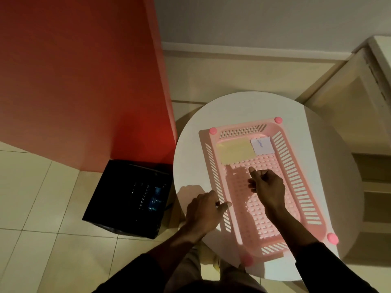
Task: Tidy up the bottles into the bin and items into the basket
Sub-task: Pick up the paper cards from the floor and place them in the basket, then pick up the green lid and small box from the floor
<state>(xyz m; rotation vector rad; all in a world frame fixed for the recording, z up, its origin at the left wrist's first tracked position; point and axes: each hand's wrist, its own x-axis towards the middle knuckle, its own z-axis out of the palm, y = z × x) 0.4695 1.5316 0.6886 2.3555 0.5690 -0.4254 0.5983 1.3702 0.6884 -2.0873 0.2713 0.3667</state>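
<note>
Two curled, empty grips, left grip (203,210) thumb touching pink basket (296,166) rim, right grip (267,187) above basket floor

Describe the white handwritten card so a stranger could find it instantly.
On the round white table lies a long pink slotted plastic basket. In its far right corner lies the small white card, beside a larger yellowish rectangle. Only the card is white and bears handwriting.
</note>
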